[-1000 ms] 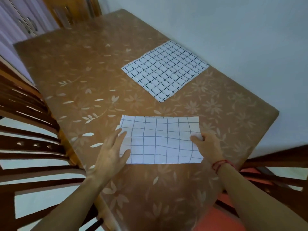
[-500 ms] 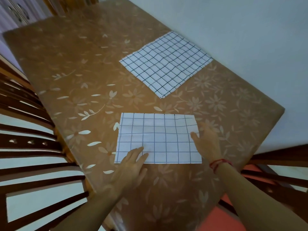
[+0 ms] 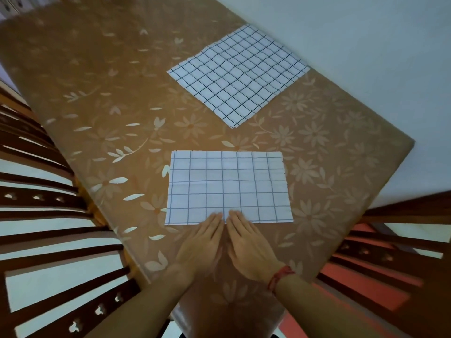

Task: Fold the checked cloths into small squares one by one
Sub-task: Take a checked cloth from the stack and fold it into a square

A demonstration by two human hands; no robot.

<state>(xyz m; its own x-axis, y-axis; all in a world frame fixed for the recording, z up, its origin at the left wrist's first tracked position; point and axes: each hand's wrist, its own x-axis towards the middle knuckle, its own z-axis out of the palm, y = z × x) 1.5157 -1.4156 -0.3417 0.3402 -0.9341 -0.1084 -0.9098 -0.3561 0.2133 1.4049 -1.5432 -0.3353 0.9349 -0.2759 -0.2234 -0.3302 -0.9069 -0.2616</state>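
Presently, by item.

Near cloth point(image 3: 229, 186): white with thin blue-grey checks, lying flat as a rectangle on the table point(image 3: 97, 81), long side across the person. Faint crease lines cross it. Judged to be folded once, not yet a small square.

Far cloth point(image 3: 239, 74): same pattern in darker lines, spread as a larger square, turned cornerwise, well apart from the near one and close to the wall point(image 3: 366, 45). Untouched.

Left hand point(image 3: 202, 242) and right hand point(image 3: 251, 242): flat, fingers straight and together, side by side and almost touching. Only the fingertips rest on the middle of the near cloth's near edge; the palms lie on the table. Neither grips anything. Red thread point(image 3: 280, 276) at the right wrist.

Handling, as judged: thin, light, limp fabric that takes a crease when pressed. The glossy flowered table cover probably lets it slide, so one hand should pin it while the other lifts. Best hold: pinch both layers at the two corners of one short edge and carry them to the opposite short edge, matching check lines.

Surroundings: dark wooden chairs point(image 3: 48, 191) at both sides.
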